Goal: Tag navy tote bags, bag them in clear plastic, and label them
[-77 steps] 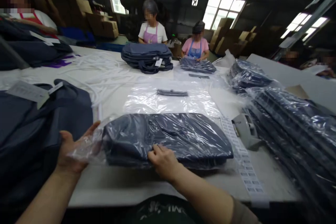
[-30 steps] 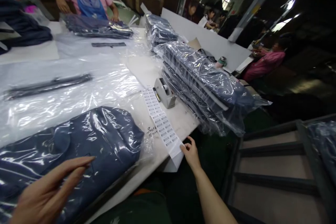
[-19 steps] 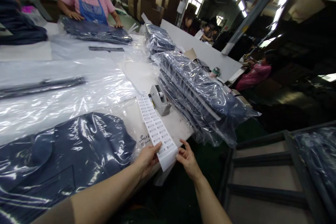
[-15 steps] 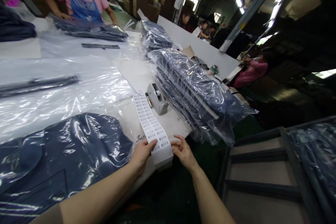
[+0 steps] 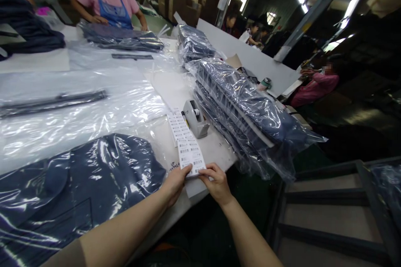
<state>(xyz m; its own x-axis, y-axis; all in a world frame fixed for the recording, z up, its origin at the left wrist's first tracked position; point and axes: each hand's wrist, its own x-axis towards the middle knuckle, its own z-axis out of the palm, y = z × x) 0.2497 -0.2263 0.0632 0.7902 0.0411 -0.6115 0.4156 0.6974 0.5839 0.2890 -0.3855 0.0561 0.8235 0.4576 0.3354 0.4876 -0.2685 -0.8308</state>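
Note:
A long white strip of barcode labels (image 5: 188,146) runs over the table edge toward me. My left hand (image 5: 176,181) pinches its near end, thumb on top. On the strip's other corner my right hand (image 5: 217,181) is closed, thumb and fingers together. The near end looks lifted and bent, with a plain white piece (image 5: 196,188) below it. Just beyond the strip stands a grey tape dispenser (image 5: 196,120). Left of my hands lies a dark blue garment (image 5: 109,179) in a clear plastic bag.
Bagged dark garments (image 5: 238,100) are stacked along the table's right side. A clear plastic sheet (image 5: 131,104) covers much of the white table. Across it a person in a blue apron (image 5: 114,12) handles another bagged garment (image 5: 122,37). A dark-framed rack (image 5: 326,196) stands at lower right.
My right hand has moved left and closed on the label strip's corner. The strip's near end has been raised and bent back. The whole view has shifted slightly.

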